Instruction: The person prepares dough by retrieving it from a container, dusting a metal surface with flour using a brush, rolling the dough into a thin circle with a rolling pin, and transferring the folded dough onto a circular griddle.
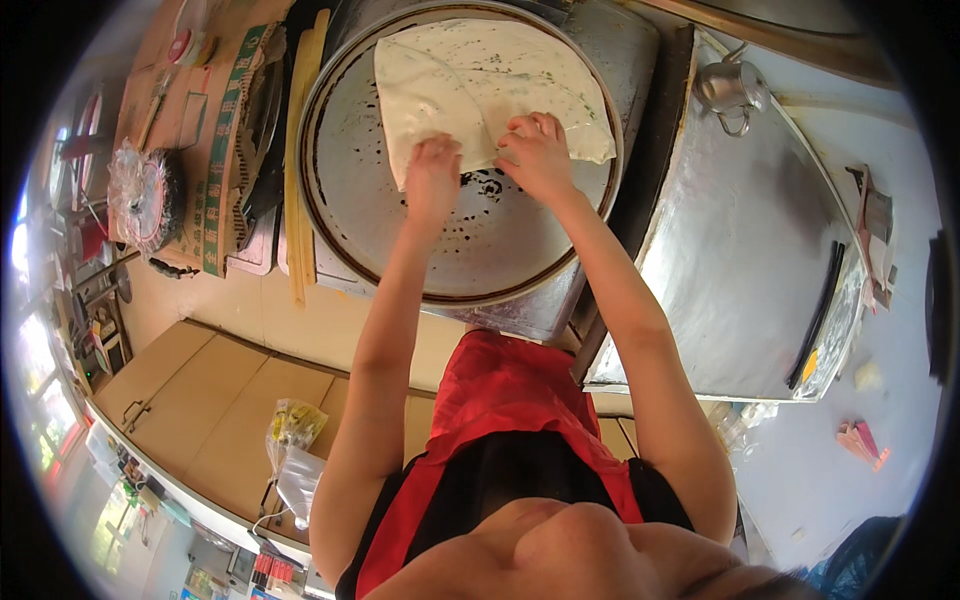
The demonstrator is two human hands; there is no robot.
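A thin sheet of pale dough (pixel 427 82), flecked with chopped green herbs, lies folded over on the far part of a large round metal griddle (pixel 352 217). My left hand (pixel 435 176) has its curled fingers on the dough's near edge, left of the middle; its thumb is hidden. My right hand (pixel 541 154) grips the near edge beside the fold line, fingers on top and thumb low at the edge. The dough's right corner hangs near the griddle's rim. Dark scorched marks show on the bare metal below the hands.
Wooden sticks (pixel 298 172) lie along the griddle's left side. Farther left is cardboard (pixel 180 142) bearing writing, with a plastic-wrapped round container (pixel 150 199) and a jar (pixel 184 46). To the right stand a metal-topped counter (pixel 735 247) and a metal pot (pixel 731 84). Cabinets (pixel 217 420) are behind me.
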